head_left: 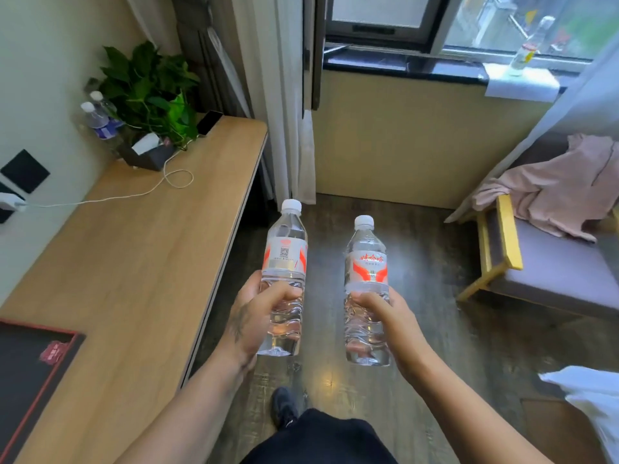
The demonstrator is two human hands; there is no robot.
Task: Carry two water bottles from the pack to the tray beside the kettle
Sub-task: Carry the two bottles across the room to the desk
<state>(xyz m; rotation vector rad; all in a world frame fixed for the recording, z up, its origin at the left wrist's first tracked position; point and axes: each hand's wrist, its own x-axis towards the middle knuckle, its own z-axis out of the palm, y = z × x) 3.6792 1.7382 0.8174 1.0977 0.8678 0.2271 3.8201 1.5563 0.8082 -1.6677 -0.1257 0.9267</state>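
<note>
Two clear plastic water bottles with white caps and red-and-white labels stood upright in the air above the dark wood-plank floor [418, 296], one in each hand; the left bottle [284, 279] was clasped around its ribbed lower half by the left hand [258, 316], whose grip was clenched on it with the fingers [284, 293] wrapped across the front; the right bottle [367, 293] was held the same way by the right hand [385, 316], its grip closed around the body just under the label; the two bottles were near each other but apart, the left one just beside the edge of the long light-wood table [134, 262]; a black tray with a red rim [33, 370] lay at the near end of that table, well apart from both bottles; at the far end stood a green leafy potted plant [150, 88] and two more capped bottles with blue labels [100, 118], with a white charging cable [134, 192] trailing across the top; a pink cloth [552, 192] was draped on a yellow-framed chair [502, 249] at the right.
</note>
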